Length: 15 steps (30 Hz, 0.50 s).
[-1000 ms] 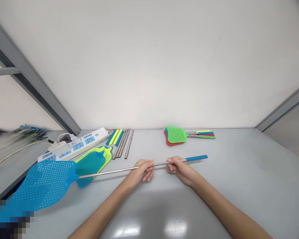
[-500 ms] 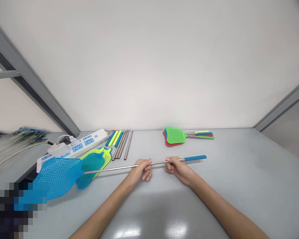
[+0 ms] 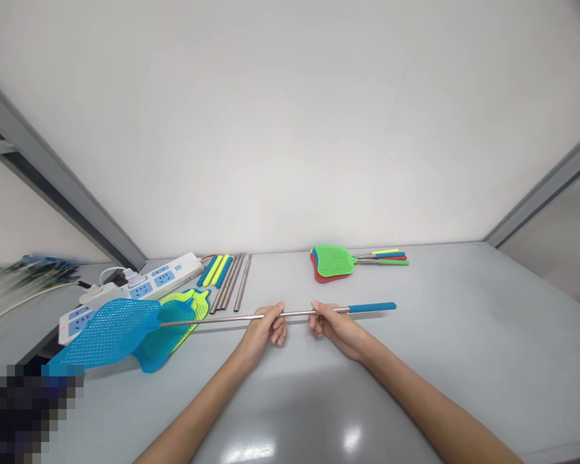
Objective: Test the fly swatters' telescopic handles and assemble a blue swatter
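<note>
Both hands hold one fly swatter [image 3: 109, 332] with a blue mesh head, a long extended metal rod and a blue grip. My left hand [image 3: 265, 330] is closed around the middle of the rod, thumb on top. Closer to the grip, my right hand [image 3: 336, 325] pinches the rod just left of the blue handle [image 3: 372, 308]. The swatter's head reaches out to the left, above loose blue and yellow-green swatter heads [image 3: 198, 306] on the table, partly covering them.
Loose metal rods [image 3: 229, 283] and blue and yellow grips [image 3: 215, 270] lie beside a white power strip [image 3: 174, 270]. Several stacked fly swatters [image 3: 336, 261], a green one on top, rest near the wall. Clear plastic packaging [image 3: 24, 280] is at the far left.
The view has shifted slightly. The swatter's head has tilted to a flatter angle, and its rod lies closer to level. Both hands keep their hold on the rod.
</note>
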{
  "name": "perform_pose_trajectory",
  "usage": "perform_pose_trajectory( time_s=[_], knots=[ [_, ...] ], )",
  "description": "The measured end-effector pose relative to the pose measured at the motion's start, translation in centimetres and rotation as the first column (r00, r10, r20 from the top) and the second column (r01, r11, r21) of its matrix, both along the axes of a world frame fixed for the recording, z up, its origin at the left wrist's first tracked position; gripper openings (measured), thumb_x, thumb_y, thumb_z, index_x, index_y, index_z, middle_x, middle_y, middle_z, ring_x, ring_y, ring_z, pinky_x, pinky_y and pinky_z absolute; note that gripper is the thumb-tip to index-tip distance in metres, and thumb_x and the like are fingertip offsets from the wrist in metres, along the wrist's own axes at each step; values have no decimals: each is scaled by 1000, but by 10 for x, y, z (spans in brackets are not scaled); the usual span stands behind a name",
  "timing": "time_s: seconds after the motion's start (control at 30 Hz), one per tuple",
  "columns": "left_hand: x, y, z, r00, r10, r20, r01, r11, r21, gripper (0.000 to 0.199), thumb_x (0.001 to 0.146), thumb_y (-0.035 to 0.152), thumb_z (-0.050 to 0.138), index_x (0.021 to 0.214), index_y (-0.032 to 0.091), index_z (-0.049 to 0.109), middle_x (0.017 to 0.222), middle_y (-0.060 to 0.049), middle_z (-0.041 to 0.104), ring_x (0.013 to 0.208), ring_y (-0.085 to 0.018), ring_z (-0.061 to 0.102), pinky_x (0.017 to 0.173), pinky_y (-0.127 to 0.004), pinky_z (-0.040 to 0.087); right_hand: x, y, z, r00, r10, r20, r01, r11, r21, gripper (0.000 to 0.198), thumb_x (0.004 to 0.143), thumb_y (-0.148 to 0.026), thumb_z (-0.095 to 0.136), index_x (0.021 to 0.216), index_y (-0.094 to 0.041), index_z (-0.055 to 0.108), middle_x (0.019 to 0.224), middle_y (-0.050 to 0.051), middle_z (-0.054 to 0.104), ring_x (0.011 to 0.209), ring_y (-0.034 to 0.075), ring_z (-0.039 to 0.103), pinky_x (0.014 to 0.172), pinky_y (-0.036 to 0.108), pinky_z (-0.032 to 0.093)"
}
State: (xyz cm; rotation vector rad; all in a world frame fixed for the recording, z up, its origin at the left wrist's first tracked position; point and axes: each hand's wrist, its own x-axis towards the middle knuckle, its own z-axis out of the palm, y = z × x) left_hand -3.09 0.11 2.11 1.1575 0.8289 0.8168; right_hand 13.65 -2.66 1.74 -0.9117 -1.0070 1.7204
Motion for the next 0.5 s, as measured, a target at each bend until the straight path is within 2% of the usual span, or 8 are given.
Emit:
perform_pose_trajectory(
  time_s=[0.27,0.5],
  knots=[
    [1,1,0,1000,-3,-28,4,1000,11,43,78,39,42,43,19,31,29,6,30,32,-10,37,41,-23,28,2,1,-1,985,-12,-171,-2,997,-81,44,77,-48,42,54,-13,56,49,-1,42,47,9,38,53,27,28],
    [2,0,1,999,-8,-50,10,999,32,43,78,39,41,42,19,30,29,6,30,33,-10,38,42,-23,29,3,2,-3,988,-28,-151,17,997,-73,38,77,-40,46,52,-13,57,49,-1,44,46,9,38,52,27,28]
  ],
)
